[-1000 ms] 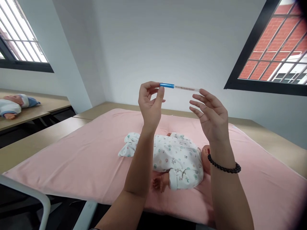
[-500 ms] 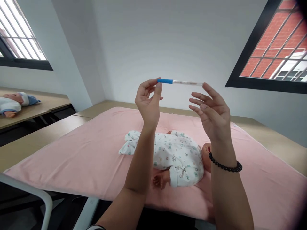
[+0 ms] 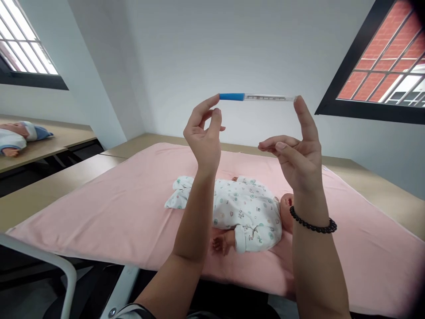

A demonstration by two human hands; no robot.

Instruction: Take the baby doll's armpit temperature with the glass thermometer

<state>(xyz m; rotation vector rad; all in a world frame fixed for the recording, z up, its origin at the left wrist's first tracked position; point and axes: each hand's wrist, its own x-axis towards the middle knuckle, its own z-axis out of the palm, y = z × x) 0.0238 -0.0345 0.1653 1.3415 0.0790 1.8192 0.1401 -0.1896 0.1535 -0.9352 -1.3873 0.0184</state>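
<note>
A glass thermometer (image 3: 265, 97) lies level in the air in front of the wall, with a clear body showing dark markings and a blue cap (image 3: 231, 96) at its left end. My left hand (image 3: 204, 133) presses an index fingertip against the blue end, its thumb just below and apart from the cap. At the clear end, the index fingertip of my right hand (image 3: 299, 155) pushes from the other side, while the thumb and other fingers curl in below. The thermometer is held between these two fingertips. Beneath my arms a baby doll (image 3: 247, 210) in a patterned white suit lies on its back, its head partly hidden by my right wrist.
A pink sheet (image 3: 133, 199) covers much of the wooden table (image 3: 109, 165). Another doll (image 3: 20, 135) lies on a table at the far left. A white metal rail (image 3: 49, 257) curves at the lower left. Barred windows (image 3: 381, 66) flank the wall.
The thermometer has risen and now spans fingertip to fingertip. My right index finger has straightened upward, and its other fingers have drawn together. My left thumb has come off the cap.
</note>
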